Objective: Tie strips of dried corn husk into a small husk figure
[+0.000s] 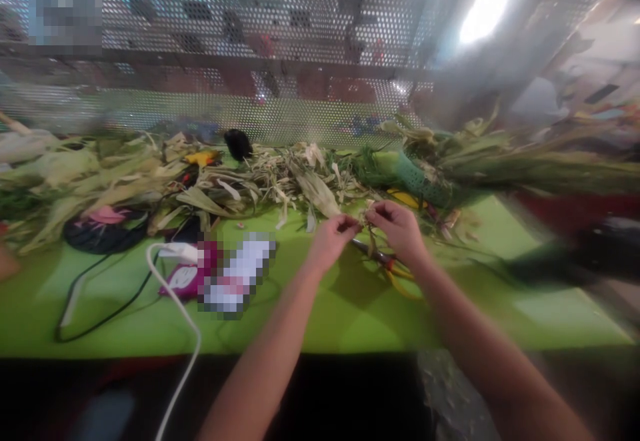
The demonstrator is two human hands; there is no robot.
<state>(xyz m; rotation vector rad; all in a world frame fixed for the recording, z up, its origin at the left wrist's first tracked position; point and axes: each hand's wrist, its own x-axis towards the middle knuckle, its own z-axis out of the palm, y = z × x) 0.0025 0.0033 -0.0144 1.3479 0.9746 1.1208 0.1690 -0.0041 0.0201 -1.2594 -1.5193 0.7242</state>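
Note:
My left hand [334, 241] and my right hand [397, 228] are close together over the green table, the fingers of each pinched. Between them is a small, thin piece of dried corn husk [371, 238], its exact shape blurred. Under the right hand lies a pair of scissors [400, 280] with yellow-orange handles, partly covered by the wrist. Just behind my hands, a wide pale husk leaf [317, 188] sticks out of a long heap of dried corn husks [270, 171].
A white cable [187, 354] runs from a magenta object [186, 280] over the table's front edge. Beside it is a blurred-out flat item [240, 274]. A black round item [105, 231] lies at left, a green mesh roll [425, 174] at right. Behind stands a perforated metal panel [280, 104].

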